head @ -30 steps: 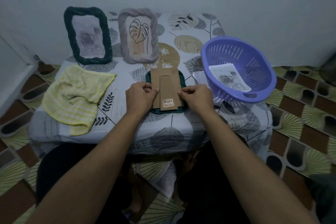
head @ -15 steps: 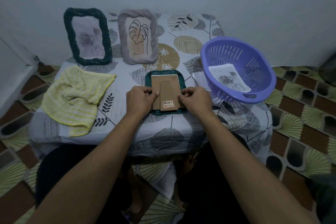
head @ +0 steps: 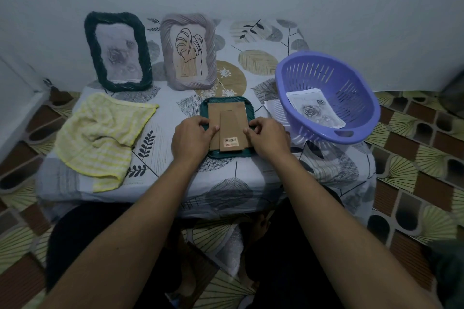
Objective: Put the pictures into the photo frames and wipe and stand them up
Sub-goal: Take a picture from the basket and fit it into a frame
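Photo frame (head: pixel 226 155), dark green, face down near the front edge of the tabletop (head: pixel 160 148), brown backing board (head: pixel 227 114) uppermost, folded stand (head: pixel 231 128) with a barcode sticker flat on it. Left hand (head: pixel 192 137) grasping the board's left edge, right hand (head: pixel 267 137) the right edge, fingers curled, thumbs on the card.

One second ago jutted out past the frame's far rim; half a second ago nearly home; now sits wholly inside the green rim. Judged from that: back going on, picture probably already underneath though hidden from view; this frame not yet wiped or stood up.

To the left, well apart from the hands, a crumpled yellow cloth (head: pixel 100 138), likely needed next for wiping. To the right, a purple basket (head: pixel 313 75) tipped toward the frame, rose prints (head: pixel 313 110) inside, more sheets under its near-left side.

Farthest back, against the wall, two frames upright side by side: dark green rope frame (head: pixel 90 40) with a rose picture, grey frame (head: pixel 211 40) with a leaf line drawing; both apparently finished.
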